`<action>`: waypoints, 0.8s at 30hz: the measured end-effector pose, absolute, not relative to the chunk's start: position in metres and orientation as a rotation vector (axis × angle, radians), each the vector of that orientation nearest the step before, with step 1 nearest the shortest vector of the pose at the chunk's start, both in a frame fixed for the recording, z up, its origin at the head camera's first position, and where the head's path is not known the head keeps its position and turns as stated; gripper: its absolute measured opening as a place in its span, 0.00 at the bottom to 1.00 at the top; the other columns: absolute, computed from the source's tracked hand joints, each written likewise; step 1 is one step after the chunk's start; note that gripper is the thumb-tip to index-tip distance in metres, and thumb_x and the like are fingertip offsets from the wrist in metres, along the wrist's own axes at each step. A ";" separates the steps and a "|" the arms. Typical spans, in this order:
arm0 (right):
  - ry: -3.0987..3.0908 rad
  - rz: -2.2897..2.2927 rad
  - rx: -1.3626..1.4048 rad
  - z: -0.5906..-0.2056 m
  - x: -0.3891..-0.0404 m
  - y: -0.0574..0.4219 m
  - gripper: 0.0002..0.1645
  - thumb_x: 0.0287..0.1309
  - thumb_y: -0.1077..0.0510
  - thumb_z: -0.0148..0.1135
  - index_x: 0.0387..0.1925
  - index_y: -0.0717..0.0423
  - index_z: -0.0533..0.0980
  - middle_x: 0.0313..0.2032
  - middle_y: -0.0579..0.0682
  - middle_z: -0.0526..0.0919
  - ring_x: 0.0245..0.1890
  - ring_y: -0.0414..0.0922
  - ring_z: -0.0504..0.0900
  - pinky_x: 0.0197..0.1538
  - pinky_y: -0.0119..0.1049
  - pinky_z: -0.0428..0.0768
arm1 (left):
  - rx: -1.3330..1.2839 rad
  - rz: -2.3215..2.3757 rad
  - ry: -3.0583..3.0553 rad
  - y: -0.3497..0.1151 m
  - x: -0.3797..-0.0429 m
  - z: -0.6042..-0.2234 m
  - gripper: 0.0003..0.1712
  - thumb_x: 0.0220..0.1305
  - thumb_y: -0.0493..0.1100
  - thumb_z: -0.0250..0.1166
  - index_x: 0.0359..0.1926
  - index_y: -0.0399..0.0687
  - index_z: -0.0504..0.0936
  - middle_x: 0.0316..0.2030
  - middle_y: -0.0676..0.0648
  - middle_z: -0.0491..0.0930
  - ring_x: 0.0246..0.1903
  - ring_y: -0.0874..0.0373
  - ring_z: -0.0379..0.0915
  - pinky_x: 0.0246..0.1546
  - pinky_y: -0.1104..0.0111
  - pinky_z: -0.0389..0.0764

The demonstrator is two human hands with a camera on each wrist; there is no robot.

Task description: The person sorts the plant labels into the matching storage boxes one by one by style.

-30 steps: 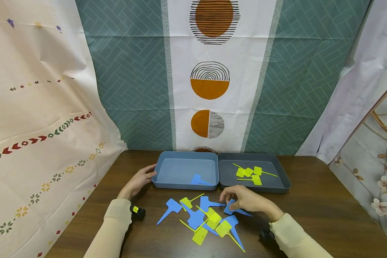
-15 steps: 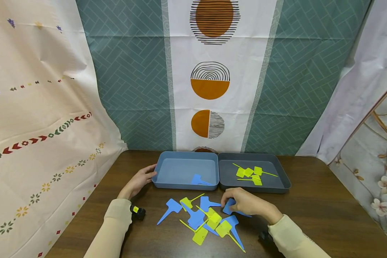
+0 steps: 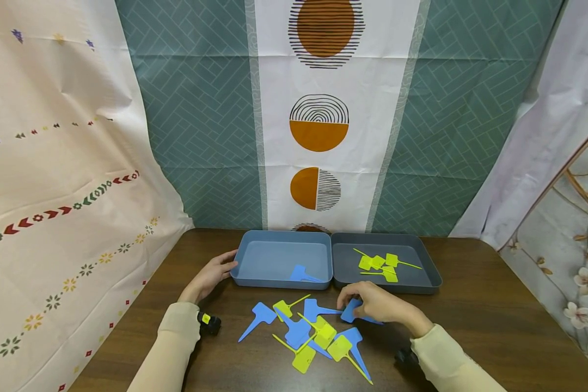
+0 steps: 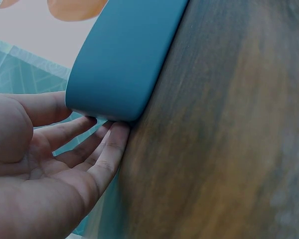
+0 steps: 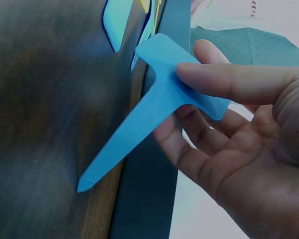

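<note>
My right hand [image 3: 372, 302] pinches a blue T-shaped plant label [image 5: 162, 82] between thumb and fingers, just in front of the dark grey tray [image 3: 427, 267]. The label's pointed stem [image 5: 114, 144] slants down and away from the hand in the right wrist view. My left hand [image 3: 213, 275] touches the left end of the blue tray [image 3: 274, 256], its fingers fairly straight along that end wall. Between the hands lies a loose group of blue labels [image 3: 298, 333] and yellow-green labels [image 3: 304, 359], several overlapping.
One blue label [image 3: 301, 272] lies inside the blue tray, near its front right corner. Several yellow-green labels [image 3: 390, 273] lie in the dark grey tray, which stands right beside the blue one. Both trays sit at the back of the brown wooden table [image 3: 490, 305], before hanging cloth [image 3: 210, 136].
My right hand shifts only slightly, a little left and then back, with the blue plant label in its pinch. The left hand and the trays stay put.
</note>
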State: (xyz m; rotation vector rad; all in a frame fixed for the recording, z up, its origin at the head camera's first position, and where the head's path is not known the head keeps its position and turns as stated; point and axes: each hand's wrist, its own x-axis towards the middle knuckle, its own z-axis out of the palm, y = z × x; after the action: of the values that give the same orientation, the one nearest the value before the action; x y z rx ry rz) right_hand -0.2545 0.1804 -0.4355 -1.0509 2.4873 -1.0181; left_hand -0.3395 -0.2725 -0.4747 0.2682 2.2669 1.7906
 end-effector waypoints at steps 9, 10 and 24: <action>2.505 -1.105 -0.992 -0.432 -0.257 0.182 0.19 0.60 0.75 0.64 0.44 0.49 0.84 0.44 0.42 0.85 0.44 0.48 0.79 0.43 0.35 0.80 | 0.276 1.780 2.273 -0.272 -0.338 -0.475 0.33 0.83 0.38 0.48 0.80 0.30 0.50 0.78 0.28 0.53 0.75 0.34 0.56 0.74 0.43 0.61; 2.506 -1.112 -0.984 -0.431 -0.257 0.182 0.18 0.60 0.74 0.64 0.44 0.51 0.84 0.45 0.43 0.85 0.44 0.49 0.79 0.44 0.36 0.80 | 0.273 1.785 2.270 -0.272 -0.339 -0.474 0.33 0.83 0.38 0.48 0.80 0.30 0.50 0.78 0.28 0.52 0.75 0.34 0.56 0.74 0.43 0.61; 2.548 -1.229 -0.976 -0.420 -0.258 0.181 0.13 0.64 0.71 0.65 0.49 0.59 0.83 0.47 0.54 0.85 0.47 0.48 0.80 0.53 0.43 0.79 | 0.273 1.784 2.269 -0.274 -0.338 -0.475 0.33 0.84 0.38 0.48 0.81 0.32 0.50 0.78 0.29 0.52 0.75 0.34 0.55 0.75 0.43 0.59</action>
State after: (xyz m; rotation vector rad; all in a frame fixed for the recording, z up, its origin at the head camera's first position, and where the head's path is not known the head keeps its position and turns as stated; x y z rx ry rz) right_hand -0.2576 0.1811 -0.4196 -0.9761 2.5480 -1.2291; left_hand -0.3377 -0.2739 -0.4747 0.2730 2.2688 1.7842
